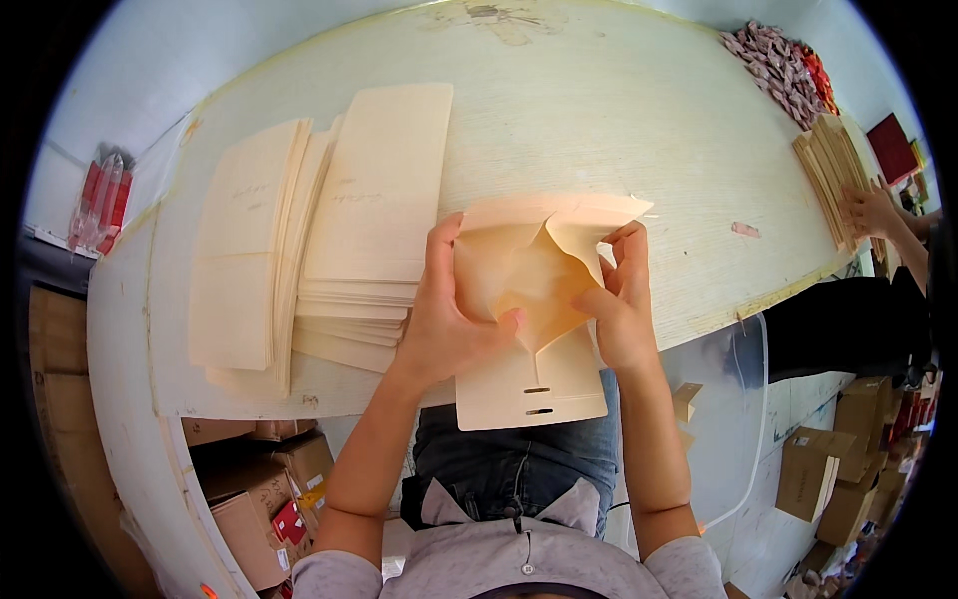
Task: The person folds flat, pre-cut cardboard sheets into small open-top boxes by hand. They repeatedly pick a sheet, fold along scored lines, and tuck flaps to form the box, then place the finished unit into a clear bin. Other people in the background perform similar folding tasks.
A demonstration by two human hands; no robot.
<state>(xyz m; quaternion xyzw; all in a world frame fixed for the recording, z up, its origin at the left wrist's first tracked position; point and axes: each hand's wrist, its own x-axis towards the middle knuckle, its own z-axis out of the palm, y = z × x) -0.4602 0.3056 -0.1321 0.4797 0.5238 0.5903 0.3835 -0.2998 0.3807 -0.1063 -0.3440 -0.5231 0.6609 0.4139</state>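
Observation:
Between my two hands is a cream paper bag (pixel 534 407), its mouth spread apart so the inside shows. A long flap with two small slots hangs toward my lap over the table's front edge. My left hand (pixel 454 309) grips the bag's left side, fingers behind it and the thumb inside the mouth. On the right side my right hand (pixel 621 304) holds it with curled fingers, its thumb also in the opening. To the left on the table lie flat cream paper pieces in two stacks, a left stack (pixel 239 250) and a right stack (pixel 374 190).
A co-worker's hands (pixel 873 212) hold a bundle of tan paper pieces (pixel 828 175) at the right table edge. Behind it lies a heap of twisted pinkish cords (pixel 773 70). Cardboard boxes (pixel 244 529) sit under the table, and more boxes (pixel 808 474) stand at right.

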